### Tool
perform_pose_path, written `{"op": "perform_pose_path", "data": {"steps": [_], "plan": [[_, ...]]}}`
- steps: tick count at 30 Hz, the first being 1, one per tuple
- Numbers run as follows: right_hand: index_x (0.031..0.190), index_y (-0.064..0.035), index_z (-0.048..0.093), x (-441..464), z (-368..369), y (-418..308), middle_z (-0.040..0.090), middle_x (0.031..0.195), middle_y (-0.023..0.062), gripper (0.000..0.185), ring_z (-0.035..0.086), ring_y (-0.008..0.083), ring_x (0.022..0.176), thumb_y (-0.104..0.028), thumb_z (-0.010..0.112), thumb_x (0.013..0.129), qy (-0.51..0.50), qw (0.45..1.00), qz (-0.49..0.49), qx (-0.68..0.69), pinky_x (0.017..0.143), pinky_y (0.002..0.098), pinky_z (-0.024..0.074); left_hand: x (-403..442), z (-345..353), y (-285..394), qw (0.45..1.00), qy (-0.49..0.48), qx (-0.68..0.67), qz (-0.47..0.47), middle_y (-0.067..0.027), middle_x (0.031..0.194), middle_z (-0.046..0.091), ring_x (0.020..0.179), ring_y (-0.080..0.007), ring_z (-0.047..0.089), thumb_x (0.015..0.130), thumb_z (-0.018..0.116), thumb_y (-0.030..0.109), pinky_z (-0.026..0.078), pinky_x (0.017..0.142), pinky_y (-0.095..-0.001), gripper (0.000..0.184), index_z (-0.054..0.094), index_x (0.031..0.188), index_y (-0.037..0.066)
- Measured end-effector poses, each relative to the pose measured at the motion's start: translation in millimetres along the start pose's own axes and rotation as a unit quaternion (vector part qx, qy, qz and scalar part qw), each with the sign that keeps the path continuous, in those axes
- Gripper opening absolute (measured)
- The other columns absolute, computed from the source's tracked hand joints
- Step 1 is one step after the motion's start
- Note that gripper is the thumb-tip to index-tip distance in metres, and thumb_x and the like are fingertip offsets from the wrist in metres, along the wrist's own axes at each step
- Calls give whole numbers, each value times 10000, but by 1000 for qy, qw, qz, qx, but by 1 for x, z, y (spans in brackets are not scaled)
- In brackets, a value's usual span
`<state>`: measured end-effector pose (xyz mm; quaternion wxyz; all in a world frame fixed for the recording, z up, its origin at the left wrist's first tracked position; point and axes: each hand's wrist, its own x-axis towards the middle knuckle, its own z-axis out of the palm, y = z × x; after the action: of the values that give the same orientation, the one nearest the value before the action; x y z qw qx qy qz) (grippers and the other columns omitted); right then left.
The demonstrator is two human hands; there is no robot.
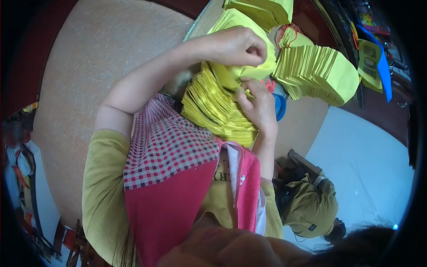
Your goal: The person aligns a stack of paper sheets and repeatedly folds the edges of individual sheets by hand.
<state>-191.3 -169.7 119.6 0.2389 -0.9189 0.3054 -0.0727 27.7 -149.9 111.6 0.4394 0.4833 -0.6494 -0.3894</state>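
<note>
My left hand (248,47) is curled into a loose fist over a stack of yellow paper sheets (235,20). No held thing shows in it. Close below, my right hand (260,107) has its thumb and fingers bent together at the edge of a yellow sheet (224,78). Under both hands, next to my body, sits a thick pile of folded yellow paper (213,109), its many layers fanned out. Part of the sheet's edge is hidden by my right fingers.
Another fanned yellow paper stack (318,73) stands to the right, near a red-tied bundle (293,38). A blue round object (279,107) lies beside my right wrist. More yellow paper (264,11) is at the far edge. A person in an olive jacket (309,207) is at lower right.
</note>
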Motion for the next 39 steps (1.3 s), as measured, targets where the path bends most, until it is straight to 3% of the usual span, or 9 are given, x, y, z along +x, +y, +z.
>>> {"op": "perform_pose_path", "data": {"steps": [3,7,18,23,27,29,31,34,39], "plan": [[897,-11,631,0,5,7,687,938,155,149,658,372,877,-138,667,827,21,1000,-11,18,746,431,520,-8,-14,11,967,-236,63,-68,-81,837,720,738,-153,665,841,656,175,519,705,-291,249,717,1035,33],[872,-17,621,-1,4,1,680,912,149,109,653,363,844,-108,656,824,13,999,-15,31,742,414,527,-6,14,-18,947,-288,98,-104,-171,914,720,815,-272,682,848,614,179,511,742,-378,295,696,1057,-12],[894,-52,592,4,2,21,669,769,57,181,666,281,727,-146,735,835,51,998,-3,31,1121,505,325,-8,22,-25,964,-251,-5,-82,-110,750,673,675,-182,621,835,630,137,490,660,-329,217,676,978,-19],[939,-68,614,-8,-14,1,691,905,48,145,666,260,888,-89,706,828,128,984,-74,-102,1111,494,325,-9,22,-32,978,-203,-24,-48,-99,737,667,650,-171,610,841,636,146,484,640,-324,178,687,925,-3],[919,-69,663,-14,-9,-8,692,982,63,96,635,277,977,-97,685,829,-26,991,-83,-100,1102,486,318,3,25,-34,990,-123,66,-32,-119,757,679,670,-200,633,847,624,157,492,652,-345,171,702,901,16],[923,-57,673,-12,-3,0,691,997,80,134,637,302,946,-147,698,826,-52,987,-92,-120,1028,452,406,11,33,-41,930,139,301,156,-132,788,695,704,-226,655,843,615,175,504,676,-364,178,719,894,39],[946,-35,667,-12,-7,-1,690,1039,106,198,644,328,965,-178,718,820,-72,997,10,12,910,422,491,8,23,-27,934,144,285,157,-107,859,721,752,-191,669,847,633,169,515,696,-340,162,725,895,45],[943,-9,656,-11,-12,2,685,1093,140,215,649,352,1006,-169,730,819,-37,999,19,32,834,417,524,1,-2,-7,986,-130,-65,-76,-78,944,731,812,-138,656,862,684,164,522,731,-289,211,698,966,-19],[920,-9,643,-5,-2,12,688,1068,134,158,657,347,984,-115,706,821,30,999,-2,39,839,402,524,-8,16,-26,959,-264,-13,-101,-142,957,727,850,-200,684,865,628,128,528,774,-318,306,659,1117,-41]]}}
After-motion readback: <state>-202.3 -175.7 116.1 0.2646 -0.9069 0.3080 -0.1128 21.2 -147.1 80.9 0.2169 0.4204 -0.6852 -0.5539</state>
